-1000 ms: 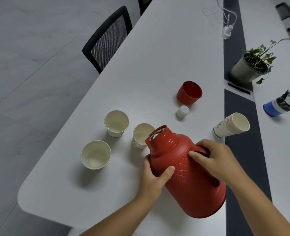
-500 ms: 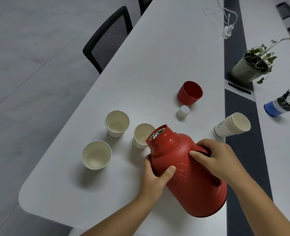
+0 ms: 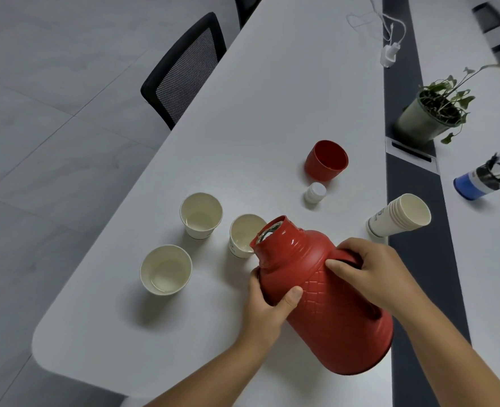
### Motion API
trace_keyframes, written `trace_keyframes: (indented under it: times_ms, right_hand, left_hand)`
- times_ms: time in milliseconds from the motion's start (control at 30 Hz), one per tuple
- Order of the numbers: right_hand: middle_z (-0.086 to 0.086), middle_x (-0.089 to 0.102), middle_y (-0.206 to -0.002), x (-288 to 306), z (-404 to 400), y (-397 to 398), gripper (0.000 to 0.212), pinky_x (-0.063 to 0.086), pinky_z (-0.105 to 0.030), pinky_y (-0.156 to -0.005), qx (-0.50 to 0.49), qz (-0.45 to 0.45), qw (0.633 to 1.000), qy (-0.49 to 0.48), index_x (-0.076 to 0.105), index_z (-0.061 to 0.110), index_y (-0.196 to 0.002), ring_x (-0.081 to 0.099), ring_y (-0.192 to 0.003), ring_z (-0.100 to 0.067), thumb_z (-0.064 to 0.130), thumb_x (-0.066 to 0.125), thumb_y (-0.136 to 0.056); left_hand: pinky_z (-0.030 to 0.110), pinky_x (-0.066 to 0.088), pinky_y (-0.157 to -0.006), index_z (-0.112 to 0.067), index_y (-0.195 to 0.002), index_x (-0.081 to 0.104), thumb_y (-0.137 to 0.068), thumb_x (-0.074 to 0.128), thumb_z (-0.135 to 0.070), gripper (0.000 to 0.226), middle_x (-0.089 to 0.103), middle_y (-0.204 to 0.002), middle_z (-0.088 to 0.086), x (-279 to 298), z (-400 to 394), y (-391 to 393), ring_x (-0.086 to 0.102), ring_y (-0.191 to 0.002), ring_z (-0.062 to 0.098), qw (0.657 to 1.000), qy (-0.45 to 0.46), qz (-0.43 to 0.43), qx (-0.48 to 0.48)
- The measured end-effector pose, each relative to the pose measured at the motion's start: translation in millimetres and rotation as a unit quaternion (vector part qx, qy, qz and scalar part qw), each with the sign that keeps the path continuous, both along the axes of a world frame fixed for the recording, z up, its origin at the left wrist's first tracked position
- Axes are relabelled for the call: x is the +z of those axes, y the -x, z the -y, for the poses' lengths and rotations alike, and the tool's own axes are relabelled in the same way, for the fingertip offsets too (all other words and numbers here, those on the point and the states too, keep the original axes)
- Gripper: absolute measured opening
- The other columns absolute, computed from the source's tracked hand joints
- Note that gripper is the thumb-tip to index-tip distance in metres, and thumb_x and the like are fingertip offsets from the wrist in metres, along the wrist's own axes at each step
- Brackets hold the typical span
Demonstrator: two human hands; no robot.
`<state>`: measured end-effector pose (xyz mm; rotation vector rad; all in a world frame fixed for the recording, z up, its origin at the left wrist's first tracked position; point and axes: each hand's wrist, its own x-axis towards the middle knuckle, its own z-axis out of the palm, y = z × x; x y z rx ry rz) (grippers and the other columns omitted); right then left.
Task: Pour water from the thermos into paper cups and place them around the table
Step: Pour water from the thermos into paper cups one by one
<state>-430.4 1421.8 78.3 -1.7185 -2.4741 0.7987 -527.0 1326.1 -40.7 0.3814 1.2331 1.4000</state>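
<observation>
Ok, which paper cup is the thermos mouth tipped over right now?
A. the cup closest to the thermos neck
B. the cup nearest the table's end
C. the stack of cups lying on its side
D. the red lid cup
A: the thermos, gripped by the left hand and right hand, is tilted with its mouth overlapping the rim of the closest paper cup.

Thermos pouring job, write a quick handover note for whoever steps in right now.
Left hand grips the red thermos below its neck; right hand holds its handle.
Thermos is tilted, open mouth over the nearest paper cup.
Two other cups stand left of it, each with some water.
Red lid cup, white stopper and the spare cup stack sit beyond.
Left: finish this pour, then place cups around the table.
</observation>
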Motion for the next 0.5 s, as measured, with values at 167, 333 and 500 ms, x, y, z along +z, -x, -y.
trace_keyframes:
  times_ms: [167, 333, 500]
  right_hand:
    - [-0.004, 0.067, -0.083, 0.8, 0.1, 0.8, 0.014, 0.047, -0.032, -0.073, -0.001, 0.002, 1.000, 0.000, 0.065, 0.013, -0.089, 0.059, -0.080, -0.017, 0.023, 0.062, -0.081]
    - [-0.003, 0.066, -0.081, 0.7, -0.5, 1.1, 0.012, 0.045, -0.029, -0.070, -0.002, 0.000, 1.000, 0.001, 0.064, 0.013, -0.087, 0.059, -0.079, -0.017, 0.023, 0.062, -0.081]
    - [-0.004, 0.066, -0.082, 0.6, -0.7, 1.0, 0.013, 0.046, -0.030, -0.072, 0.000, 0.004, 1.000, -0.001, 0.065, 0.012, -0.087, 0.059, -0.079, -0.017, 0.023, 0.062, -0.081]
  left_hand:
    - [0.008, 0.048, -0.070, -0.032, -0.106, 0.045, -0.043, 0.068, -0.051, 0.070, 0.062, -0.107, -0.008, 0.5, 0.1, 0.1, 0.062, -0.086, -0.008, 1.000, 0.000, -0.001, -0.002]
    - [0.007, 0.047, -0.069, -0.031, -0.104, 0.046, -0.043, 0.068, -0.050, 0.068, 0.061, -0.105, -0.008, 1.6, -0.2, -0.2, 0.062, -0.085, -0.009, 1.000, -0.005, 0.003, 0.004]
    - [0.008, 0.048, -0.070, -0.030, -0.106, 0.045, -0.044, 0.068, -0.050, 0.069, 0.062, -0.106, -0.007, 1.1, -0.6, -0.7, 0.063, -0.086, -0.008, 1.000, -0.007, -0.002, 0.004]
